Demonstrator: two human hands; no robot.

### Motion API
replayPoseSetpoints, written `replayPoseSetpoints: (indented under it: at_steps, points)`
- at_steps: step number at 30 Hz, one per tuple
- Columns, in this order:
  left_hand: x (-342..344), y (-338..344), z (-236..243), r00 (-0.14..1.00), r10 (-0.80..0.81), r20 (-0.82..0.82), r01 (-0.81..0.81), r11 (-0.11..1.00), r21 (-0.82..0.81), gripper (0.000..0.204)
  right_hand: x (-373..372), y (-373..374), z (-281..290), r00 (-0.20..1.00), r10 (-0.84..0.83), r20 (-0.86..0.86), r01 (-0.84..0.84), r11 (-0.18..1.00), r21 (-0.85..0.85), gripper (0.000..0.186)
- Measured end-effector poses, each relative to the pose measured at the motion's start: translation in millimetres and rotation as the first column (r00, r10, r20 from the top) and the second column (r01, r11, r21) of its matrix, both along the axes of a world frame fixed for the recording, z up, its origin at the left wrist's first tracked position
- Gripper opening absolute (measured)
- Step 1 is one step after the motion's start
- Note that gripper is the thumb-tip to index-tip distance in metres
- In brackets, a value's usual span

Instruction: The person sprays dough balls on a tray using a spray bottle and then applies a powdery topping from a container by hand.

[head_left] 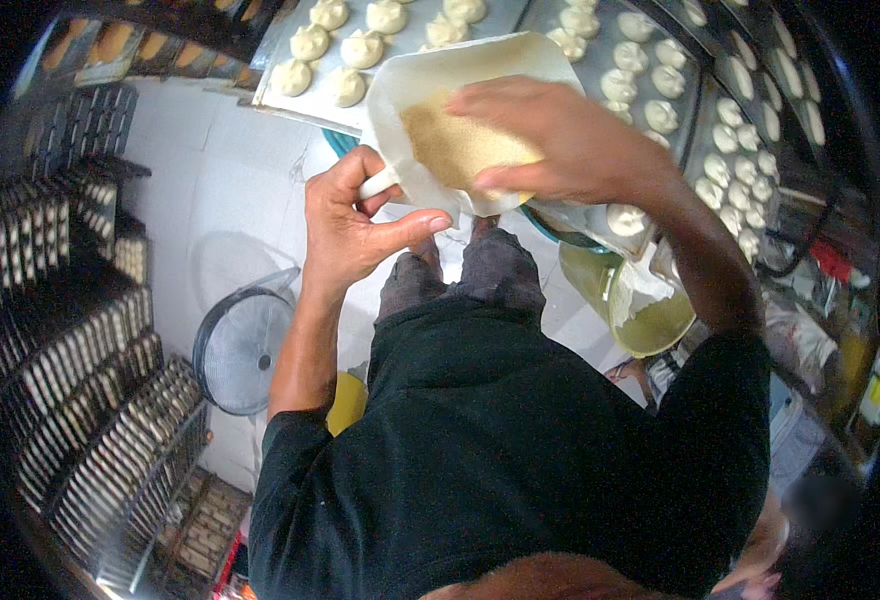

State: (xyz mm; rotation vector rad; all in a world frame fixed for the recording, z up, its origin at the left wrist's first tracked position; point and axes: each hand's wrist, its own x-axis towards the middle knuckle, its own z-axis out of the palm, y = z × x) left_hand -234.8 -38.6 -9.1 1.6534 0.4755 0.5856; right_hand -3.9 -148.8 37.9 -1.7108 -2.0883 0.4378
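Observation:
A white plastic scoop [550, 52] with a wide mouth and a short handle is held out in front of my body. Fine yellowish crumbs [465, 145] are heaped inside it. My left hand [345, 215] has its fingers wrapped round the handle, with the thumb stretched out below the scoop. My right hand [560, 140] reaches over the crumbs, fingers extended and slightly apart; whether the fingertips press into them cannot be made out. Just beyond the scoop lies a metal tray [280, 105] bearing rows of twisted dough pieces [363, 48].
More trays of dough pieces [728, 165] stretch to the right. On the left stand racks [90, 375] filled with loaded trays and a round fan [245, 350]. A yellow-green bucket [650, 310] sits on the floor at right. Another person's arm [765, 540] shows at lower right.

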Motion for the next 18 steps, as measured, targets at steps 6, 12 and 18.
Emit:
replayPoseSetpoints:
  at_steps: [6, 12, 18]
  points:
    - [10.1, -27.4, 5.6, 0.998, -0.055, -0.023, 0.054, 0.998, -0.033, 0.037, -42.5, -22.0, -29.0, 0.99, -0.141, 0.028, 0.143, 0.934, -0.326, 0.048]
    - [12.6, -58.3, 3.3, 0.992, -0.125, -0.036, 0.123, 0.991, -0.052, 0.036, -57.6, -49.8, -68.4, 0.714, -0.557, -0.424, 0.278, 0.782, -0.558, 0.036]
    - [17.9, -53.4, 19.3, 0.962, -0.184, -0.2, 0.18, 0.983, -0.035, 0.035, -35.1, -59.6, -60.8, -0.341, -0.509, -0.79, 0.22, 0.774, -0.594, 0.017]
